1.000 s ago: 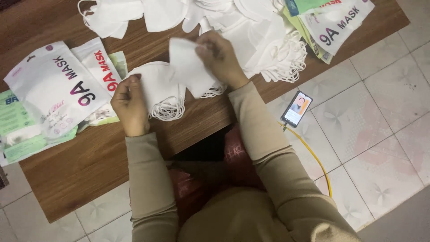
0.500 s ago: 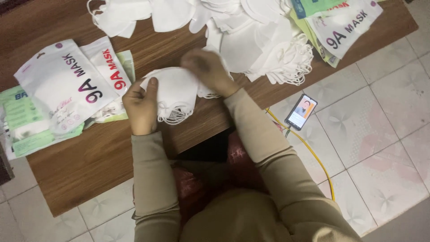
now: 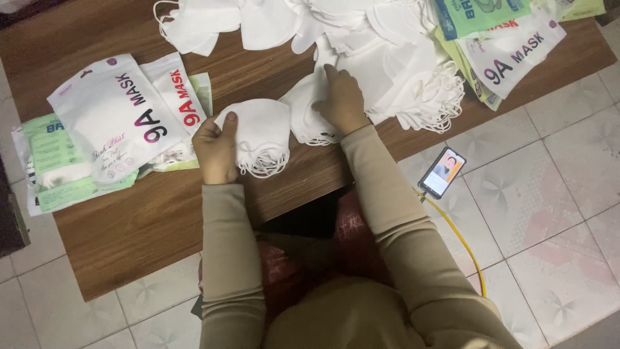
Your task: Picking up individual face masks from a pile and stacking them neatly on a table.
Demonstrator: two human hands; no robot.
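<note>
- Packets (image 3: 113, 126) of masks, white ones lying over green ones, sit at the left end of the low wooden table (image 3: 129, 226), just beside the person's left hand.
- Left hand (image 3: 216, 148) is closed around the left edge of a small stack of white masks (image 3: 261, 132), thumb on top, ear loops hanging off the near side; the stack rests on the table and looks squared up compared with a second ago, when it was looser.
- Right hand (image 3: 342, 100), which a moment ago was pressing a mask down onto that stack, has moved away to the right and now lies flat, fingers spread, on the loose heap of white masks (image 3: 374, 58), touching the next one; whether it has pinched it, I cannot tell.
- My reading: one mask has just been added to the stack and another is being picked.
- More packets (image 3: 510, 45) lie at the table's far right corner.
- Phone (image 3: 442, 172) with a yellow cable rests on the tiled floor (image 3: 549, 194), right of the person.
</note>
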